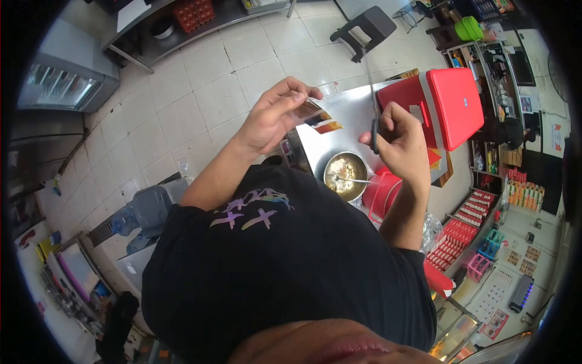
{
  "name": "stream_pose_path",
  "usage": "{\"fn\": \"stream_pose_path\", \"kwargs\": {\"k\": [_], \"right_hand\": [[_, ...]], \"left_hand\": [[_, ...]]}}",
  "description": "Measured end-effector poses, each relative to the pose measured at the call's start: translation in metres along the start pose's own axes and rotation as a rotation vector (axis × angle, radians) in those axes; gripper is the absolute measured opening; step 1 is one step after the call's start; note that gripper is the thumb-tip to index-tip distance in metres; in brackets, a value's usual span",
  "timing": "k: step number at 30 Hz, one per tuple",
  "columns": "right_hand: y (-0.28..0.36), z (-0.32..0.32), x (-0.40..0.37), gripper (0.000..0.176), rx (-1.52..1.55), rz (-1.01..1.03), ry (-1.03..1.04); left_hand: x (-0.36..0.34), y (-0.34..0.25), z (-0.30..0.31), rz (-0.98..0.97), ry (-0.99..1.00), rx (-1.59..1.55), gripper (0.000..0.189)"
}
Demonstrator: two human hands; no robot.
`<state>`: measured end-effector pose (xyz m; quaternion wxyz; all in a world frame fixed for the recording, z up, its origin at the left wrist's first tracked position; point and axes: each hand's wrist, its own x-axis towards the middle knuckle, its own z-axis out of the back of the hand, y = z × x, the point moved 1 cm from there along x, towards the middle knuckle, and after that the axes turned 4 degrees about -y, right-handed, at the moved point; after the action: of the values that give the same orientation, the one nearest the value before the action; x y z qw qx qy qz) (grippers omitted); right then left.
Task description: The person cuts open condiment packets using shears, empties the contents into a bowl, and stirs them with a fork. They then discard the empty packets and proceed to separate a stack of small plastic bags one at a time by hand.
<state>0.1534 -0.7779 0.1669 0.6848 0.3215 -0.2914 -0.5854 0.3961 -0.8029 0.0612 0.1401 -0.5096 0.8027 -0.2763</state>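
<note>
My left hand (276, 115) is closed, pinching a small clear plastic sachet (328, 127) with brown, dark and orange patches. In my right hand (400, 142) is what looks like a pair of scissors (374, 130), seen edge-on, with a black handle and a thin grey blade pointing away from me. The blade stands to the right of the sachet, apart from it. Below both hands, a round metal bowl (328, 171) rests on the steel table (357, 100). A metal fork (357, 181) lies in its pale, oily contents.
A red cooler box (448, 109) stands on the table's right part, close to my right hand. A red container (383, 193) sits beside the bowl. Ahead on the tiled floor is a dark stool (370, 29). A blue water jug (127, 219) is at the left.
</note>
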Motion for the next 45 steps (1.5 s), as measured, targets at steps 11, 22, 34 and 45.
{"fn": "stream_pose_path", "kwargs": {"k": [11, 22, 34, 45], "right_hand": [[-0.25, -0.122, -0.272, 0.021, 0.346, -1.003, -0.228], [-0.33, -0.238, -0.421, 0.026, -0.019, -1.562, -0.706], [-0.232, -0.153, -0.254, 0.048, 1.154, -0.683, -0.694], [-0.301, -0.189, -0.219, 0.019, 1.037, -0.845, -1.022]], "left_hand": [[0.01, 0.024, 0.032, 0.095, 0.011, 0.086, 0.014], [0.04, 0.147, 0.036, 0.461, 0.153, 0.021, 0.013], [0.028, 0.274, 0.028, 0.779, 0.058, 0.103, 0.009], [0.012, 0.345, 0.071, 0.862, -0.208, 0.595, 0.019]]}}
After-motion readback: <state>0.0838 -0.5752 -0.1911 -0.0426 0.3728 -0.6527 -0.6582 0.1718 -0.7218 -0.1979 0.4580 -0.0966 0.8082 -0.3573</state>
